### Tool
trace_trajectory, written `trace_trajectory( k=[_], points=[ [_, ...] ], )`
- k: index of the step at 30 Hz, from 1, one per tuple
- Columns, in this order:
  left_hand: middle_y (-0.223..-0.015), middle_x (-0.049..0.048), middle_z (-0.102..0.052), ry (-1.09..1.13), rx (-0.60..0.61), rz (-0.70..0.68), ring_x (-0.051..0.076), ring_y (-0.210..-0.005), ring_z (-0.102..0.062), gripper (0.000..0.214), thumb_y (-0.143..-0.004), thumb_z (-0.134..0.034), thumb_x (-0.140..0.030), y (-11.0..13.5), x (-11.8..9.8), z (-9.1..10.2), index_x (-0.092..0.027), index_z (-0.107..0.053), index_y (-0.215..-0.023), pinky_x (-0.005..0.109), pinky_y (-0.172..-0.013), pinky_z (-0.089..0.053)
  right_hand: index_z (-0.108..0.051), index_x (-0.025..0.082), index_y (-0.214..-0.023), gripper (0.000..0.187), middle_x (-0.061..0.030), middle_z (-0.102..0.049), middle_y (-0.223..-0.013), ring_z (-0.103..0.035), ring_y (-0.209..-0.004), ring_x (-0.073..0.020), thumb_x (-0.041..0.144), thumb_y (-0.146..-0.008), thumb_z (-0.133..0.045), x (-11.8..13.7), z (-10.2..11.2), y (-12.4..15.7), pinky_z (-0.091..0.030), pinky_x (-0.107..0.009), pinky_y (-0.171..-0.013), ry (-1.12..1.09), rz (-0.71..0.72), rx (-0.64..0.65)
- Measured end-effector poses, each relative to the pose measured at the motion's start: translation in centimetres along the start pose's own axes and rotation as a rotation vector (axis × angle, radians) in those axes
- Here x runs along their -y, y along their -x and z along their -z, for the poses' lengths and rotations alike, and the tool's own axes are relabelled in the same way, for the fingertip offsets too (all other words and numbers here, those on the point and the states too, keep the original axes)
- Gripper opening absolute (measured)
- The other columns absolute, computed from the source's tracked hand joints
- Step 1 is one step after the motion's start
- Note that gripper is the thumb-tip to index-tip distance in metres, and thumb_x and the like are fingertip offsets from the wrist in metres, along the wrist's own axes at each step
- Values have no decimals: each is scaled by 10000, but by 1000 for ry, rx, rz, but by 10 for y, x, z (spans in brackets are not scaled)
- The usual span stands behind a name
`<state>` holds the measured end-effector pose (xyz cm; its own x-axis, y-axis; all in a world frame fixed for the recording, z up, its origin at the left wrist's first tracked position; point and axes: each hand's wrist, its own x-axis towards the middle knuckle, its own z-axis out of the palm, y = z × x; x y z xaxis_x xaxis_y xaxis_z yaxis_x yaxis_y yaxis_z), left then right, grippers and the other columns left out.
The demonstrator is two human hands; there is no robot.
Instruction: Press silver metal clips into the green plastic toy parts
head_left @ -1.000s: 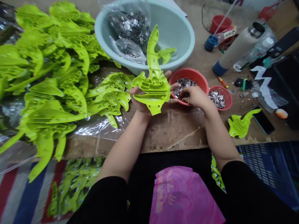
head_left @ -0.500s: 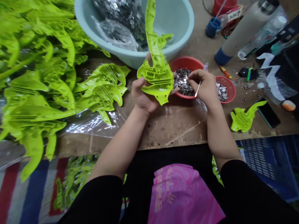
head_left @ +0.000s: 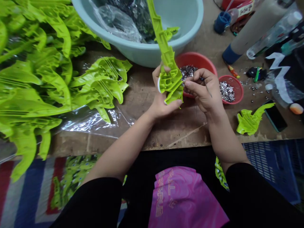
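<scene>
My left hand (head_left: 163,95) grips a lime-green moulded plastic part (head_left: 169,71), which stands tilted with its long curved arm reaching up over the pale blue basin (head_left: 144,55). My right hand (head_left: 204,90) is close beside it, its fingers pinching a thin pin-like tool (head_left: 209,90). Under that hand sits a red plastic bowl (head_left: 197,60) holding small silver metal pieces (head_left: 187,72). A small red mesh basket (head_left: 234,85) with more silver pieces stands to the right. A large heap of similar green parts (head_left: 35,79) lies left of my hands.
Transparent plastic sheet (head_left: 92,123) lies under the green heap on the wooden bench. A single green part (head_left: 249,123) and a phone (head_left: 275,115) lie at right, near a tall bottle (head_left: 256,34). Below the bench edge are a blue crate (head_left: 268,167) and a pink cloth (head_left: 180,196).
My left hand has turned the green part edge-on and raised it. My right hand has moved up and left, closer to the part, with the thin tool. The view has shifted slightly.
</scene>
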<state>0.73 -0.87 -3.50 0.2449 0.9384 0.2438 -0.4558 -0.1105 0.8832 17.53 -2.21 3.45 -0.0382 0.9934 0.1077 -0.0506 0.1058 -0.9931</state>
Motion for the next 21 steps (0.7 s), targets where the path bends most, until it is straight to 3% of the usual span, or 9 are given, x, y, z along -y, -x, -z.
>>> trace_trajectory(
  k=[4,6,8,10,13,18,21],
  points=[
    [-1546,114,-466,-251,16,-354,370,-1467,-555,902,-562,-972,-565,-6,12,3,-329,-513,-1302,581,-1301,-449,-439,275,-879,612,43,-664,-879,-736,-909,-169,608,-743,-934,2,-13,8,-662,-379,-917,-52,13,-21],
    [-1448,87,-497,-272,115,-555,329,-1353,-655,898,-634,-942,-533,-11,16,1,-391,-436,-1361,568,-1195,-553,-430,276,-880,634,44,-658,-868,-735,-924,-185,611,-729,-948,2,-16,10,-665,-393,-897,-69,-6,-21],
    [-1393,74,-520,-279,225,-664,299,-1288,-703,915,-706,-909,-510,-15,20,-1,-436,-343,-1422,541,-1133,-598,-421,277,-878,657,45,-647,-856,-727,-923,-192,604,-707,-963,4,-16,10,-666,-397,-876,-85,-39,-14],
    [-1409,79,-514,-295,263,-660,292,-1279,-707,925,-740,-891,-544,-18,23,-2,-436,-296,-1440,534,-1159,-582,-408,276,-873,670,49,-634,-843,-715,-909,-190,588,-695,-974,6,-15,10,-664,-396,-860,-105,-72,-7],
    [-1498,89,-431,-310,212,-660,291,-1309,-675,928,-723,-894,-598,-19,25,-2,-417,-305,-1416,539,-1231,-527,-388,274,-865,681,49,-620,-843,-703,-923,-193,562,-693,-980,8,-14,10,-659,-391,-835,-143,-107,2],
    [-1572,65,-337,-364,169,-812,239,-1333,-624,824,-764,-820,-500,-17,20,-5,-421,-345,-1432,471,-1176,-574,-386,269,-863,683,45,-612,-847,-686,-913,-182,577,-698,-973,9,-12,11,-643,-374,-820,-137,-135,8],
    [-1684,29,-252,-409,104,-640,289,-1555,-469,774,-743,-823,-553,-8,10,-10,-431,-360,-1352,508,-1270,-489,-382,275,-852,715,42,-612,-812,-682,-873,-193,647,-673,-966,7,-11,9,-657,-398,-808,-85,-128,13]
  ],
)
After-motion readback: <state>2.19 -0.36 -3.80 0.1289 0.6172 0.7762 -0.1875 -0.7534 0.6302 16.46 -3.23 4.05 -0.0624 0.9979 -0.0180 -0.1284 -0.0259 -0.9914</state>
